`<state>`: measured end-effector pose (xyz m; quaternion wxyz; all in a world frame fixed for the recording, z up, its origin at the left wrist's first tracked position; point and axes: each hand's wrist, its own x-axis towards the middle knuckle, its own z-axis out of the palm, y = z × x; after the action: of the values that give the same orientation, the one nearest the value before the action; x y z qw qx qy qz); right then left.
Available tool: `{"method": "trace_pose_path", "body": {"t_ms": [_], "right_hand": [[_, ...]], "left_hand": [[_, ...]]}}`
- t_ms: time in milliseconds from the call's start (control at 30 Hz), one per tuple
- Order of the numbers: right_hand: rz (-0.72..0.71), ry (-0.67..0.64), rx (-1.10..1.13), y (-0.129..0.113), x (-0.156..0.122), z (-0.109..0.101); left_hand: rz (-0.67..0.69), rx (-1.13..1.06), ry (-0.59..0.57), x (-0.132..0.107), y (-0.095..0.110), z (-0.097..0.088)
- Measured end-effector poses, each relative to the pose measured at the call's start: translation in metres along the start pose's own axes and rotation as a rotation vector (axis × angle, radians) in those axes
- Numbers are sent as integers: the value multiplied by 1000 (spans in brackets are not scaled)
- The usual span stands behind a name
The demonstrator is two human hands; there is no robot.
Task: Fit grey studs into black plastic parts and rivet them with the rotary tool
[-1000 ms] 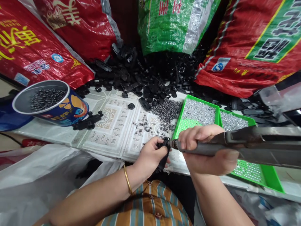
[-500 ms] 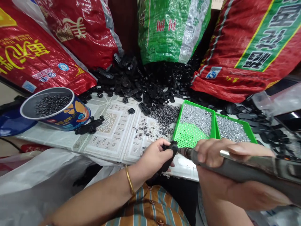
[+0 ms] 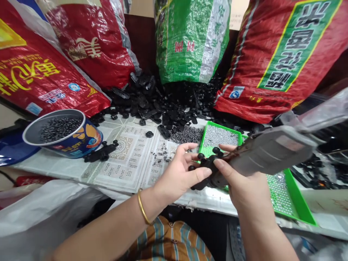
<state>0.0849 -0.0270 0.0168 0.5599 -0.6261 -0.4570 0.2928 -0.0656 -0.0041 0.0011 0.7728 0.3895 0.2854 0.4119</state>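
My left hand (image 3: 181,170) holds a black plastic part (image 3: 204,170) with round studs, thumb on its underside and fingers behind it, just above the table's near edge. My right hand (image 3: 243,185) grips a grey power screwdriver (image 3: 268,154); its tip points left against the black part, and my right thumb also touches that part. Both hands meet in front of the green tray (image 3: 292,203).
Green trays (image 3: 217,136) hold small silver screws. A pile of black plastic parts (image 3: 168,103) lies at the back under red and green woven sacks (image 3: 190,40). A blue can (image 3: 62,134) of dark pieces stands left, with an assembled black part (image 3: 101,152) beside it on the newspaper.
The screwdriver has tilted up and its body swung nearer the camera. My left hand has loosened from a tight grip and turned the black part up, showing its studs.
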Motion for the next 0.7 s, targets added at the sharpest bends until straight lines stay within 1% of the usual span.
{"method": "trace_pose_path", "body": {"t_ms": [100, 167, 267, 367, 467, 533, 600, 700], "right_hand": [[-59, 116, 142, 3, 1, -1], [-54, 158, 193, 7, 2, 0], [-24, 186, 202, 10, 2, 2], [-27, 199, 164, 7, 1, 3], [-101, 280, 236, 3, 1, 0], [-181, 316, 349, 2, 2, -2], [-225, 297, 445, 6, 4, -4], [-232, 274, 493, 17, 8, -5]], "left_hand": [[-79, 33, 0, -6, -7, -2], [-119, 92, -5, -10, -12, -3], [-150, 136, 23, -15, -16, -3], [-143, 150, 52, -18, -15, -2], [-125, 111, 114, -18, -15, -6], [-159, 41, 178, -18, -18, -10], [-216, -34, 231, -18, -22, -13], [-263, -81, 266, -19, -27, -15]]}}
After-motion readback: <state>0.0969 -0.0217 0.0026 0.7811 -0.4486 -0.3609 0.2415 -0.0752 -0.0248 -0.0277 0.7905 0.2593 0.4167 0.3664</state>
